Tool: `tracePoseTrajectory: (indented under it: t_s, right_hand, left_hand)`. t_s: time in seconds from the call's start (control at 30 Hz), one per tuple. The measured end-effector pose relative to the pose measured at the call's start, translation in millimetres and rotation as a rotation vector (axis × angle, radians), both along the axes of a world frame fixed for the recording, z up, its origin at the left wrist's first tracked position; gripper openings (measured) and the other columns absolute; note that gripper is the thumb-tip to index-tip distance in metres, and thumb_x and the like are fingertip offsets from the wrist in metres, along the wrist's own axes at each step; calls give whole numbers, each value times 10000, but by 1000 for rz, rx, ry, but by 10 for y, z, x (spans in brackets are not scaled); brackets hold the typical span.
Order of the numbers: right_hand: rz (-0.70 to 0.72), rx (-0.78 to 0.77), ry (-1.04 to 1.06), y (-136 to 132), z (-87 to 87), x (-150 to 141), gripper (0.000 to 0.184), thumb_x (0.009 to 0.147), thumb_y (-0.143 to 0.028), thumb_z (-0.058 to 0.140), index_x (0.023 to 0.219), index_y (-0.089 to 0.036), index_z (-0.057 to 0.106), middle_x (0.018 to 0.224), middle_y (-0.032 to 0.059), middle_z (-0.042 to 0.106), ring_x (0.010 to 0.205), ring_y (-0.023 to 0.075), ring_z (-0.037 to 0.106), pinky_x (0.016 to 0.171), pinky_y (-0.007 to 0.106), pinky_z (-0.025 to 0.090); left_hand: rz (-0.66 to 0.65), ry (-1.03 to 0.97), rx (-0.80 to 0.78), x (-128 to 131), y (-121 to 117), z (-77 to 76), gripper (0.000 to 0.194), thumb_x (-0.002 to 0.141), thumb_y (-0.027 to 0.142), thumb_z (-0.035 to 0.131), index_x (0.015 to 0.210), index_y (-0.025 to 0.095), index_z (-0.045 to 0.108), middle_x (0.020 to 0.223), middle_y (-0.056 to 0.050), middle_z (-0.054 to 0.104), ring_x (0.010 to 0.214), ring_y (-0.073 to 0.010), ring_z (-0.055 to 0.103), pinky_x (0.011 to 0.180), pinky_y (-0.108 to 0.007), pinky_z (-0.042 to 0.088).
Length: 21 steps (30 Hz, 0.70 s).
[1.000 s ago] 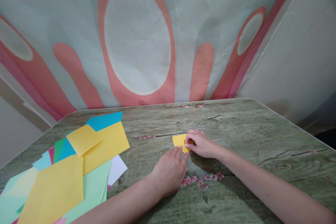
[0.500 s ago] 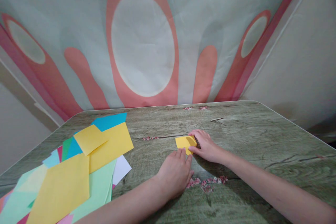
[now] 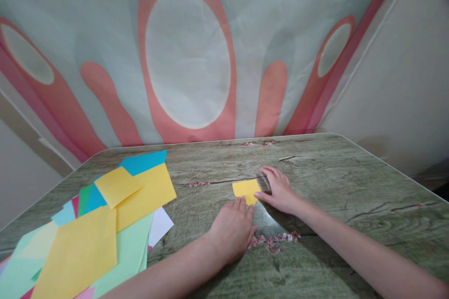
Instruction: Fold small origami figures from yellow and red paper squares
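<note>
A small piece of yellow paper (image 3: 246, 188) lies on the wood-patterned table, between my two hands. My left hand (image 3: 234, 229) rests palm down at its near edge, fingers stretched out with the tips on the paper. To the right of the paper, my right hand (image 3: 278, 191) is open, its thumb tip at the paper's right edge and its fingers spread away from it. Whether the paper is folded I cannot tell, as its near part is partly under the left fingertips.
At the left lies a loose, overlapping pile of coloured paper, with a large yellow sheet (image 3: 79, 247), a blue sheet (image 3: 145, 162), a light green sheet (image 3: 131, 247) and a white piece (image 3: 160, 226). A printed cloth (image 3: 245, 18) hangs behind the table (image 3: 333, 173).
My right fingers have come off the paper's upper right corner and spread to the right. That corner, bent up before, now lies flatter. The left hand stays on the near edge.
</note>
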State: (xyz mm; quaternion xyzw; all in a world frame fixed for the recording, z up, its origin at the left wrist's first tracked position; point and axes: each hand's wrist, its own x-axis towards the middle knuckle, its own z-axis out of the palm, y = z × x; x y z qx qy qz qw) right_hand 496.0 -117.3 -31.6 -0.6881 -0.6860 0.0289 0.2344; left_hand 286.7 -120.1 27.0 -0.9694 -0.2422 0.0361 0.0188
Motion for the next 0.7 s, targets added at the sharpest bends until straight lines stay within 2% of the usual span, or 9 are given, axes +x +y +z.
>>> tracePoseTrajectory:
  t_s: [0.23,0.4,0.47,0.53,0.6,0.7]
  right_hand:
    - [-44,-19,-12,93,-56,142,660,728,-487,584,1277,-181,385,1315,133,409,1207,285,363,973,462,291]
    - [-36,124,12,26,-11,85,524,770,-436,570,1220,-190,462,1261,120,466,1186,291,371,962,480,298]
    - [59,192,27,-47,69,16,383,825,-380,529,1174,-225,519,1219,92,510,1178,274,375,962,462,297]
    - [247,154,5,-129,155,-71,256,891,-261,440,1100,-271,588,1119,57,578,1092,230,442,927,417,321]
    - [402,91,-49,-201,219,-157,288,899,-191,422,1090,-299,609,1041,42,615,1024,216,472,893,402,324]
    - [458,47,-122,-267,262,-253,288,893,-182,451,1119,-281,599,1044,49,620,992,219,475,872,397,315]
  left_hand:
    - [5,-13,4,-6,-4,-18,465,893,394,400,1240,91,464,1272,-223,489,1185,-302,460,932,-415,385]
    - [11,-14,3,-4,-4,-25,480,881,404,422,1241,89,468,1271,-225,489,1184,-304,461,938,-411,388]
    - [11,-11,1,-3,-1,-25,482,878,403,430,1243,92,467,1279,-223,483,1188,-302,457,941,-409,388]
    - [9,-4,3,-2,2,-21,479,877,401,435,1236,85,472,1280,-226,480,1187,-303,458,941,-406,387]
    - [3,-1,6,-1,5,-14,478,879,395,436,1231,74,473,1274,-228,484,1179,-302,464,942,-405,386]
    - [0,-9,6,1,6,-4,474,878,387,439,1227,68,469,1262,-221,498,1170,-298,471,946,-406,383]
